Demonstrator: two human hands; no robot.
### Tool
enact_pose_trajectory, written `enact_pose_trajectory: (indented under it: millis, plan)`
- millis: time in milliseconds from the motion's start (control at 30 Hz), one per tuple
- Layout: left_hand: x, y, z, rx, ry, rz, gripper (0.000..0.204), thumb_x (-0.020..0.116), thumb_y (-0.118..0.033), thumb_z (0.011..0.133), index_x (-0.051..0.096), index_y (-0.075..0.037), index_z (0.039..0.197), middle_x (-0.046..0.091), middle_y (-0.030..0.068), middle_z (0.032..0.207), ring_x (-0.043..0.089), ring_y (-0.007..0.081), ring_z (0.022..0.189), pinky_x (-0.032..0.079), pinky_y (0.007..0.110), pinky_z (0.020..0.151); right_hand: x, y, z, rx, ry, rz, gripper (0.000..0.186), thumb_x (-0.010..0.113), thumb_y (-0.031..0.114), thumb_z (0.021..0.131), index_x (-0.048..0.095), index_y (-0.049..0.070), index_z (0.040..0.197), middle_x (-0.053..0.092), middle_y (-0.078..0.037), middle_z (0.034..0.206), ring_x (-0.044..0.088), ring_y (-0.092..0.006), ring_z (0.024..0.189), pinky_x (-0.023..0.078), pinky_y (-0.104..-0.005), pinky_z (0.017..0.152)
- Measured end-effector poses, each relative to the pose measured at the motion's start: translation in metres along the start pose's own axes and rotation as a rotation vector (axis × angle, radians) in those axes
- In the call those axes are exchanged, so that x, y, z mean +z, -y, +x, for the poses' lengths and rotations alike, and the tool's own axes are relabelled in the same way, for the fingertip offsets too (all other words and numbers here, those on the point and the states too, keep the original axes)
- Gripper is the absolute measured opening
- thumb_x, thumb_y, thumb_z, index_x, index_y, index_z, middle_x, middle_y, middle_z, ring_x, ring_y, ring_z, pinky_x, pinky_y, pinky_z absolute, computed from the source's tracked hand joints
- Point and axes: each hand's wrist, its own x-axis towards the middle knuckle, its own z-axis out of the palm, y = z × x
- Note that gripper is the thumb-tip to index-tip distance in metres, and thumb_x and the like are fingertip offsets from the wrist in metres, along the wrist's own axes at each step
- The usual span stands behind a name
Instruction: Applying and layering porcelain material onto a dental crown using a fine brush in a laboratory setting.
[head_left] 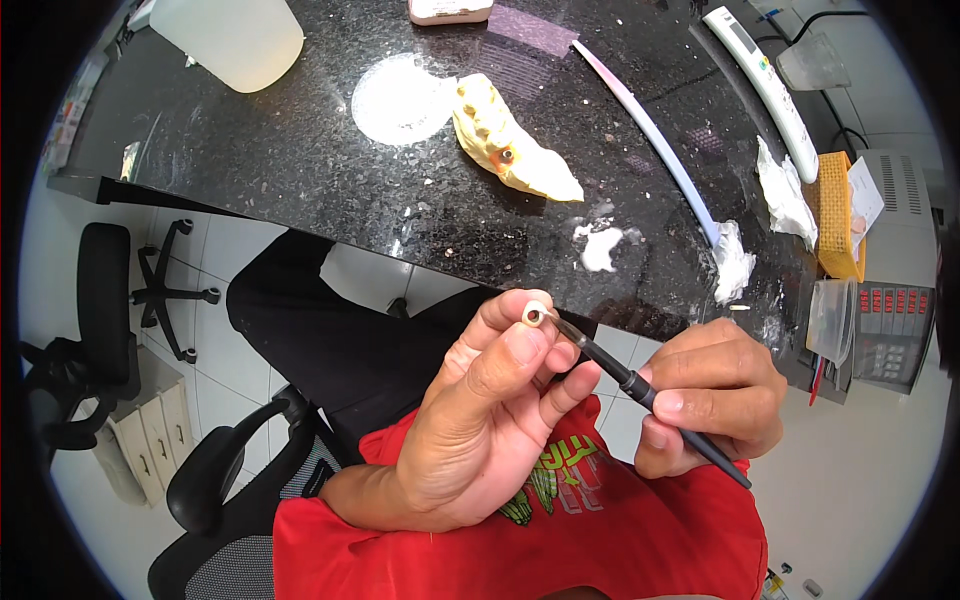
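Between the thumb and forefinger of my left hand (475, 410) is a small ivory dental crown (528, 317) with a dark round hole facing up. My right hand (715, 395) grips a slim black-handled brush (610, 365) like a pen. The brush's narrow tip meets or nearly meets the crown's side; I cannot tell if they touch. Both hands are in front of the counter's edge, above my lap. Beyond them on the counter lies a pale yellow dental cast (500, 145) with a row of teeth and a round metal-rimmed hole.
On the black speckled counter (330, 180) are white powder (600, 248), a long pale curved strip (650, 135), crumpled tissue (733, 262) and a white handheld device (765, 90). A cloudy container (235, 40) stands far left. At right are a yellow woven basket (838, 215) and grey machine (892, 320).
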Motion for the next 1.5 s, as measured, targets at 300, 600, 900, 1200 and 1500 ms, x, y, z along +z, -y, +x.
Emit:
enact_pose_trajectory:
  millis: [300, 600, 900, 1200, 1500]
  plan:
    - [-0.0004, 0.0001, -0.0003, 0.004, -0.001, -0.005, 0.02, 0.057, -0.008, 0.093, 0.051, -0.009, 0.112, 0.058, 0.0005, 0.096, 0.06, 0.0089, 0.093, 0.052, 0.033, 0.093, 0.0013, 0.0, -0.0004, 0.006, -0.004, 0.005, 0.02, 0.075, 0.001, 0.07, 0.063, 0.002, 0.085, 0.063, -0.01, 0.074, 0.063, -0.0197, 0.059, 0.053, -0.025, 0.047]
    - [-0.0007, 0.0, 0.0001, 0.0, -0.001, -0.005, 0.02, 0.058, -0.009, 0.093, 0.051, -0.009, 0.112, 0.058, 0.0006, 0.097, 0.061, 0.0091, 0.093, 0.052, 0.033, 0.093, 0.0001, 0.0007, 0.0003, 0.007, 0.002, 0.004, 0.019, 0.074, 0.0, 0.07, 0.063, 0.002, 0.085, 0.063, -0.01, 0.074, 0.063, -0.0199, 0.058, 0.052, -0.025, 0.046]
    - [-0.0004, 0.0003, 0.0008, 0.007, 0.019, -0.015, 0.021, 0.057, -0.01, 0.094, 0.051, -0.008, 0.114, 0.058, 0.0017, 0.095, 0.06, 0.01, 0.093, 0.052, 0.033, 0.093, 0.0001, -0.0012, -0.001, -0.015, -0.005, -0.01, 0.018, 0.074, 0.002, 0.07, 0.063, 0.001, 0.085, 0.064, -0.012, 0.075, 0.064, -0.0203, 0.058, 0.053, -0.0254, 0.047]
    - [-0.0001, 0.0, 0.0003, 0.011, 0.006, -0.014, 0.022, 0.056, -0.011, 0.094, 0.051, -0.007, 0.115, 0.059, 0.0022, 0.095, 0.061, 0.0104, 0.093, 0.052, 0.033, 0.093, 0.0021, 0.0, 0.0007, -0.001, -0.01, -0.008, 0.017, 0.074, 0.002, 0.07, 0.064, 0.001, 0.084, 0.065, -0.012, 0.074, 0.065, -0.0205, 0.058, 0.053, -0.0257, 0.048]
    - [-0.0006, -0.0006, 0.0008, 0.004, 0.007, -0.017, 0.023, 0.057, -0.012, 0.094, 0.051, -0.007, 0.115, 0.059, 0.0022, 0.096, 0.061, 0.011, 0.093, 0.052, 0.033, 0.093, 0.0032, 0.0006, 0.0025, 0.008, -0.016, -0.022, 0.016, 0.074, 0.002, 0.07, 0.065, 0.001, 0.083, 0.065, -0.011, 0.073, 0.064, -0.0202, 0.058, 0.053, -0.0252, 0.047]
